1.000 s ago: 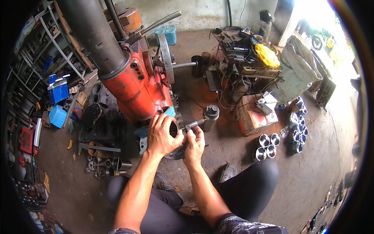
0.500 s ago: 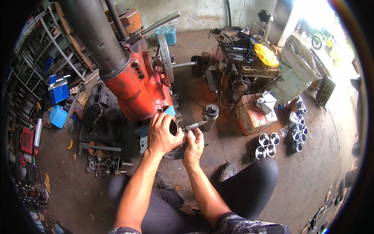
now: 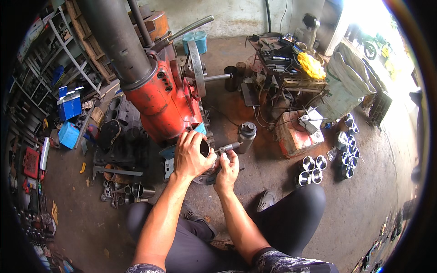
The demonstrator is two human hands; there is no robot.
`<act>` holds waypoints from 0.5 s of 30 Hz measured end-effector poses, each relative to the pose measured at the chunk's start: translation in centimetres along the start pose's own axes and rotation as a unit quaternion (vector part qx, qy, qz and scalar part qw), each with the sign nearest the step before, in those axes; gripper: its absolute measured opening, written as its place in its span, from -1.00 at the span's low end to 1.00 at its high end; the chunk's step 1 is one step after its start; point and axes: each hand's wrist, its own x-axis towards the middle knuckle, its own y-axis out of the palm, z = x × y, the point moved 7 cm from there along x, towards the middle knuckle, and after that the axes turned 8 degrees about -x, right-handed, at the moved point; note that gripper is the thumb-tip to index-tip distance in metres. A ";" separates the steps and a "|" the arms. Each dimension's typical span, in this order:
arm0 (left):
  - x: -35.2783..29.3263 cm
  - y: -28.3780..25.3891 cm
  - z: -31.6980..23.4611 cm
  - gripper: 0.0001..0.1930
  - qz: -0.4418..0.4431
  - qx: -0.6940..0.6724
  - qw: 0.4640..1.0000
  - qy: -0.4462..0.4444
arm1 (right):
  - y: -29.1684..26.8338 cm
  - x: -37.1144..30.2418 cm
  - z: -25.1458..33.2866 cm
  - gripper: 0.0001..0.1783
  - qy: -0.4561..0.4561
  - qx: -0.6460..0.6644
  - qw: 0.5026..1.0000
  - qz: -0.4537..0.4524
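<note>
My left hand (image 3: 192,158) is curled round a dark, hollow metal cylinder (image 3: 205,147), its round opening showing beside my thumb. Pinched upright in the fingers of my right hand (image 3: 227,173) is a micrometer (image 3: 230,147), its grey barrel pointing right. The micrometer's frame lies close against the cylinder's right side; whether they touch is hard to see. Both hands are just in front of the red machine (image 3: 159,107), above its round base (image 3: 205,179). A light-blue piece (image 3: 199,128) shows behind my left fingers.
Right of my hands stands a grey bottle (image 3: 246,136). Shiny pistons (image 3: 311,171) are grouped on the floor farther right, near a worn box (image 3: 298,134). A cluttered tool table (image 3: 291,82) is behind. At left lie a caliper (image 3: 117,171) and an engine block (image 3: 123,118).
The view has shifted slightly, so the machine appears a little farther right. Both hands keep their hold on the cylinder and micrometer, with hardly any movement.
</note>
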 end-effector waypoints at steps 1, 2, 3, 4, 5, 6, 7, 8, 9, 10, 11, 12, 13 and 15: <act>0.0 0.0 0.0 -0.66 -0.001 -0.003 1.000 0.001 | 0.1 0.3 0.1 -0.54 -0.001 -0.002 1.000 0.006; 0.0 0.0 0.0 -0.66 -0.001 -0.003 1.000 0.000 | 0.1 0.5 0.1 -0.54 0.012 -0.008 1.000 0.005; 0.0 0.0 0.0 -0.66 -0.004 -0.006 1.000 0.005 | 0.0 0.7 0.2 -0.57 0.019 -0.009 1.000 0.005; -0.1 0.0 -0.1 -0.66 -0.006 -0.008 1.000 0.007 | 0.1 1.0 0.4 -0.56 0.015 -0.010 1.000 0.014; -0.1 0.0 -0.1 -0.66 -0.007 -0.007 1.000 0.009 | 0.2 1.3 0.5 -0.55 0.020 -0.016 0.999 0.021; -0.1 0.0 -0.1 -0.66 -0.008 -0.007 1.000 0.010 | 0.2 1.5 0.5 -0.55 0.030 -0.026 0.999 0.026; -0.1 0.0 -0.1 -0.66 -0.008 -0.005 1.000 0.009 | 0.1 1.6 0.4 -0.54 0.040 -0.025 0.999 0.025; -0.1 0.0 -0.1 -0.66 -0.009 -0.002 1.000 0.007 | 0.2 1.6 0.6 -0.54 0.031 -0.014 0.999 0.031; -0.1 0.0 -0.1 -0.66 -0.010 -0.001 1.000 0.005 | 0.2 1.6 0.5 -0.54 0.032 -0.009 0.999 0.031; -0.1 0.1 -0.1 -0.66 -0.011 0.001 1.000 0.001 | 0.2 1.5 0.3 -0.53 0.041 -0.008 0.999 0.029; -0.1 0.1 -0.1 -0.67 -0.011 0.005 1.000 -0.004 | 0.1 1.3 0.4 -0.54 0.028 -0.004 0.999 0.025; -0.1 0.1 -0.1 -0.67 -0.011 0.003 1.000 -0.004 | 0.0 1.0 0.3 -0.54 0.022 -0.003 1.000 0.020; -0.1 0.1 -0.2 -0.67 -0.011 0.003 1.000 -0.005 | -0.1 0.7 0.1 -0.54 0.020 -0.002 1.000 0.015; 0.0 0.1 -0.2 -0.67 -0.013 0.004 1.000 -0.004 | -0.4 0.0 -0.3 -0.52 0.007 0.002 1.000 0.003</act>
